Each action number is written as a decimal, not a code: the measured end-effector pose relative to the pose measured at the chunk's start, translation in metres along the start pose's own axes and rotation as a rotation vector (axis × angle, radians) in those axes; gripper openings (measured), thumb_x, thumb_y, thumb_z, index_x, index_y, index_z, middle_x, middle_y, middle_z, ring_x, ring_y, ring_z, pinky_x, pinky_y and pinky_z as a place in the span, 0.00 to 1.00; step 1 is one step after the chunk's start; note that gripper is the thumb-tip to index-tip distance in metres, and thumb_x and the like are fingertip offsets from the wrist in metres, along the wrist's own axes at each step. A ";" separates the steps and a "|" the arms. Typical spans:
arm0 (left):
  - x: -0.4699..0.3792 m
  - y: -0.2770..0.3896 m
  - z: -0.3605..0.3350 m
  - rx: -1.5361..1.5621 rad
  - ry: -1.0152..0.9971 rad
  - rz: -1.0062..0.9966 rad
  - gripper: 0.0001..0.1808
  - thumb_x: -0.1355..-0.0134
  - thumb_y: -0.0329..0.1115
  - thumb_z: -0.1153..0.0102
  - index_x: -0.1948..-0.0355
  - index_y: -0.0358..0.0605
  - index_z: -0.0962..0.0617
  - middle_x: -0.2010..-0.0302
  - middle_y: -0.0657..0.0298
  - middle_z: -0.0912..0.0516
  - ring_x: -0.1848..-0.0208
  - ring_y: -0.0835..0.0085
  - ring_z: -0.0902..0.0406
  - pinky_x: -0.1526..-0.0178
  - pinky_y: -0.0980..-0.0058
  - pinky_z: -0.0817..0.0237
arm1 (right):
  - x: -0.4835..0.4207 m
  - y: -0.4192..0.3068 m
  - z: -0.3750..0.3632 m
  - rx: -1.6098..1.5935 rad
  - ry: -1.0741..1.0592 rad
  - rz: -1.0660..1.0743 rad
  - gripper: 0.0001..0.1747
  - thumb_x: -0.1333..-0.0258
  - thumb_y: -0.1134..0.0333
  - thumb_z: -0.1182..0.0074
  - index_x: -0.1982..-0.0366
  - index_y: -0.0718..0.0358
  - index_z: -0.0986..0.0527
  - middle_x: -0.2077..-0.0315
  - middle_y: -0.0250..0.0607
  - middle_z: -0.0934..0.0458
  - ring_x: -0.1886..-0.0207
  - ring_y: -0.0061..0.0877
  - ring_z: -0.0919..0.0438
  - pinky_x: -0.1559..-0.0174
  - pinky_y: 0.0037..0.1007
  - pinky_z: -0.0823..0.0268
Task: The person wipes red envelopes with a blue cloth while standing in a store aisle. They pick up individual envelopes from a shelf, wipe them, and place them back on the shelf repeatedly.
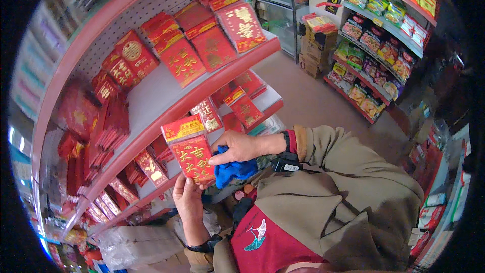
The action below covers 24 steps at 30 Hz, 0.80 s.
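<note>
A pack of red envelopes [192,155] with gold characters and a yellow-and-red header in a clear sleeve is held up in front of the shelves. My left hand [189,197] grips its lower edge between thumb and fingers. On the pack's right side rests my right hand [237,148], its thumb across the front. Bunched under that same hand is a blue cloth [235,170], which it holds against the palm. The fingers behind the pack are hidden.
Tilted packs of red envelopes [182,60] line the upper shelf [151,102], with more on the tier below. Plastic-wrapped goods [140,244] lie at the shelf's foot. Across the aisle [299,91] stand cardboard boxes [311,64] and a rack of bagged food [373,41].
</note>
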<state>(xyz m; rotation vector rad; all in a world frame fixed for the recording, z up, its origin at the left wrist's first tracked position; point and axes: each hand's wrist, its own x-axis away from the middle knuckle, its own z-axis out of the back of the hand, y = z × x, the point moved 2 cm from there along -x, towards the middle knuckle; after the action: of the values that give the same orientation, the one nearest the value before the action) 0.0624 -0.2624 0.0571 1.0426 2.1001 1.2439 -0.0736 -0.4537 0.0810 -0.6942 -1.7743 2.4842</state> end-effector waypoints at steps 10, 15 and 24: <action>-0.005 0.015 -0.034 -0.274 0.065 -0.130 0.07 0.35 0.28 0.44 0.61 0.34 0.20 0.71 0.60 0.18 0.70 0.75 0.23 0.66 0.77 0.32 | 0.011 -0.010 0.026 0.042 0.020 0.178 0.24 0.45 0.50 0.39 0.63 0.68 0.19 0.74 0.52 0.20 0.71 0.33 0.21 0.66 0.36 0.32; -0.017 0.054 -0.027 -0.375 0.157 -0.204 0.07 0.36 0.28 0.44 0.62 0.33 0.20 0.71 0.64 0.21 0.70 0.78 0.26 0.66 0.79 0.36 | 0.019 0.000 0.051 0.018 -0.033 0.092 0.23 0.42 0.54 0.39 0.57 0.67 0.20 0.62 0.51 0.17 0.58 0.31 0.18 0.55 0.31 0.29; -0.048 0.114 -0.002 -0.323 0.288 -0.305 0.07 0.36 0.29 0.40 0.61 0.35 0.20 0.65 0.60 0.17 0.62 0.74 0.20 0.60 0.76 0.25 | 0.045 0.023 0.103 0.022 -0.049 -0.098 0.19 0.40 0.54 0.41 0.56 0.62 0.19 0.59 0.43 0.16 0.52 0.24 0.19 0.47 0.28 0.31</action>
<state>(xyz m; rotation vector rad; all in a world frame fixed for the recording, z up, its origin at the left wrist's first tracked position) 0.1313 -0.2683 0.1601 0.4047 2.0673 1.5754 -0.1452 -0.5423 0.0718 -0.5356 -1.7478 2.4737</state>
